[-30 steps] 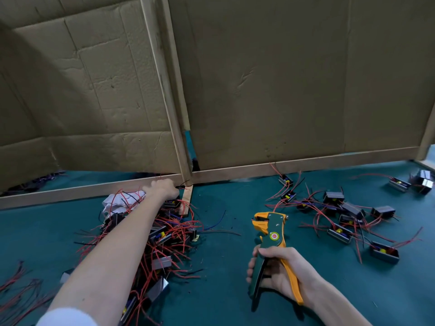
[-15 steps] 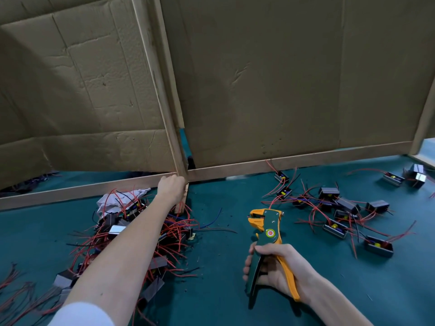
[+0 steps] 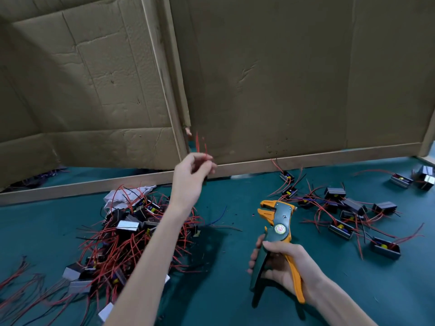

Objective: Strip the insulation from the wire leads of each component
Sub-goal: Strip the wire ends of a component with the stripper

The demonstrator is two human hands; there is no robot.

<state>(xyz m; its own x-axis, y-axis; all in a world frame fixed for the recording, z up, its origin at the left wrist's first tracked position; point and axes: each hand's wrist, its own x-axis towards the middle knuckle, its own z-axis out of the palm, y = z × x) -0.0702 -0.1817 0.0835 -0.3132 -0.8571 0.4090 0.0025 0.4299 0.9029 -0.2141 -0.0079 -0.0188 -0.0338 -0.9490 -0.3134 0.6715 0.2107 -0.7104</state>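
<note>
My left hand (image 3: 190,177) is raised above the table near the wooden rail, its fingers pinching a component whose red wire leads (image 3: 200,147) stick up; the component's body is hidden behind the hand. My right hand (image 3: 281,267) grips the green and orange wire stripper (image 3: 277,229) by its handles, jaws pointing up and away, low over the green table. A tangled pile of components with red leads (image 3: 131,236) lies under my left forearm. Several other components (image 3: 341,208) are scattered to the right of the stripper.
Cardboard panels on wooden frames (image 3: 259,78) wall off the back of the green table (image 3: 223,290). A crumpled white cloth (image 3: 127,196) sits at the pile's far edge. Loose red wires (image 3: 16,278) lie at the left edge. Two more components (image 3: 421,177) sit far right.
My left hand has lifted from the far end of the pile, up and to the right, now pinching red leads. The right hand and stripper have stayed in place.
</note>
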